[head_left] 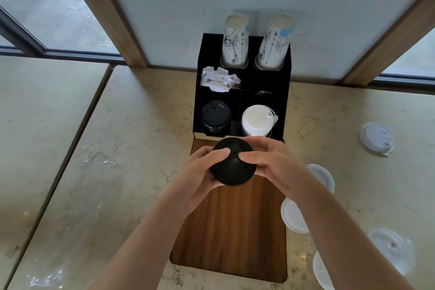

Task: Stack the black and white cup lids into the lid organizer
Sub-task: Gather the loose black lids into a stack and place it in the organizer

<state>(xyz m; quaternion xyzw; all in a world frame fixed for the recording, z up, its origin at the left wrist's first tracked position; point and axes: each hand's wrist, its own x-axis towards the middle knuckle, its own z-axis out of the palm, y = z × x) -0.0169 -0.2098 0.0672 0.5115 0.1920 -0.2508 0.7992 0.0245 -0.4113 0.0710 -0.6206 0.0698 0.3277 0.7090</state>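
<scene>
Both hands hold one black lid (231, 162) between them, above the wooden inset panel (231, 231) of the worktop (131, 148). The left hand (200, 172) is closed around the lid's left edge, with the thumb laid across the top face. The right hand (270, 162) is closed on the right edge, with its fingers curled over the far rim and the thumb on the top face, close to the left thumb. The lid is tilted, top face toward the camera. Directly beyond the hands stands the black lid organizer (242, 92), against the wall. Its front left compartment, just beyond the left hand, holds a stack of black lids (215, 116). Its front right compartment, just beyond the right hand, holds a stack of white lids (257, 120). Behind the black stack, a compartment holds crumpled white paper (219, 79). The rear row holds two stacks of printed paper cups (235, 40), standing upside down. To the right of the right hand, loose white lids lie on the worktop: one far out to the right (377, 139), one just beside the right wrist (322, 176), one partly under the right forearm (293, 216), and more nearer the person (393, 249).
</scene>
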